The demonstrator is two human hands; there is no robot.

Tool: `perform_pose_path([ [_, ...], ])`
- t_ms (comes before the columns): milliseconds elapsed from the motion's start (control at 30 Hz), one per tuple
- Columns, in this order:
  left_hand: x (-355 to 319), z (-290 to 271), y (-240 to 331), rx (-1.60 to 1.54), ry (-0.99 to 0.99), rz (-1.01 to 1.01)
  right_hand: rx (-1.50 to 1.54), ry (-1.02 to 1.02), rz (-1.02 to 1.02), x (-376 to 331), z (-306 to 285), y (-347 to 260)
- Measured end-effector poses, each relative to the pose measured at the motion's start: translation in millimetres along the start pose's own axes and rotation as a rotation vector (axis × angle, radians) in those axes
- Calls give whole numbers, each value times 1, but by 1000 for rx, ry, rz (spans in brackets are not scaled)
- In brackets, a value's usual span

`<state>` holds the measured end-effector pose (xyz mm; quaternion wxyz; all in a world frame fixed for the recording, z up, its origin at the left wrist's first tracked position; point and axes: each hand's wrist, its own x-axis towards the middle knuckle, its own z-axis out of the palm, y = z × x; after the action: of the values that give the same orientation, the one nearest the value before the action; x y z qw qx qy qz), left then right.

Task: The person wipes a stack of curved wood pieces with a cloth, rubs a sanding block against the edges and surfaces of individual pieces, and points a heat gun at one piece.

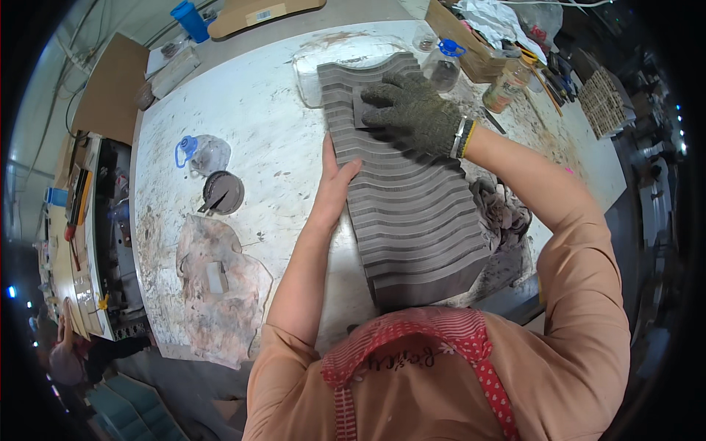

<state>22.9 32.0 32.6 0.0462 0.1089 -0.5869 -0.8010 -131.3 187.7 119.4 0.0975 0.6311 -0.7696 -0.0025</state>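
A long dark-grey block with a wavy, ribbed top (415, 220) lies lengthwise before me, its near end close to my apron. Bare, my left hand (338, 180) grips its left edge, thumb on the top and fingers along the side. My right hand (423, 114) wears a dirty dark glove and presses on the upper part of the block. Under its fingers is a small flat grey piece (360, 114), perhaps a sanding pad; most of it is hidden by the glove.
Left of the block stand an open tin of grey paste (224, 192), a clear bottle with a blue cap (212, 154) and a stained cloth (213, 294) bearing a small pale block (217, 278). Right are a crumpled rag (504, 217), a jug (443, 72) and a labelled bottle (507, 87).
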Motion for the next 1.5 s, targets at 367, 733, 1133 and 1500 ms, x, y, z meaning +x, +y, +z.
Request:
perform_pose_path([
  [367, 0, 2, 4, 22, 0, -30, -319, -228, -145, -38, -52, 68],
  [733, 2, 6, 4, 63, 4, -5, 128, 267, 75, 26, 14, 0],
  [1133, 7, -7, -9, 263, 47, 61, 64, 195, -71, 45, 8, 2],
  [1500, -1, 1, 15, 100, -38, -17, -330, -160, -145, -13, -37, 56],
])
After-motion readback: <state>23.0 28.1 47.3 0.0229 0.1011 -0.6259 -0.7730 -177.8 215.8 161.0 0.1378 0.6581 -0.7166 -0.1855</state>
